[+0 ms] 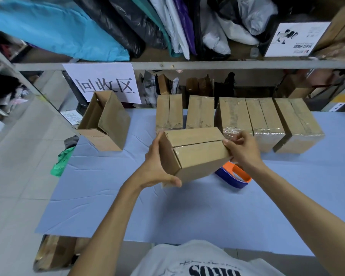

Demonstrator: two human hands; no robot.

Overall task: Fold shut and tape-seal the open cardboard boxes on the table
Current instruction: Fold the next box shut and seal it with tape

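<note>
Head view: left hand (157, 164) grasps the left end of a box (195, 154), thumb curled under its near lower edge. Right hand (243, 150) pinches the right end at the flap seam. The box is held tilted above the table (167, 212), flaps folded shut; the seam looks glossy, possibly taped. 1 dispenser (233, 175) lies on the table, partly hidden under the right wrist. 5 sealed boxes (265, 120) stand in a row behind. 1 open box (106, 124) sits at the far left.

Brown boxes (195, 150), blue cloth (127, 206), orange-blue dispenser (234, 176).
</note>
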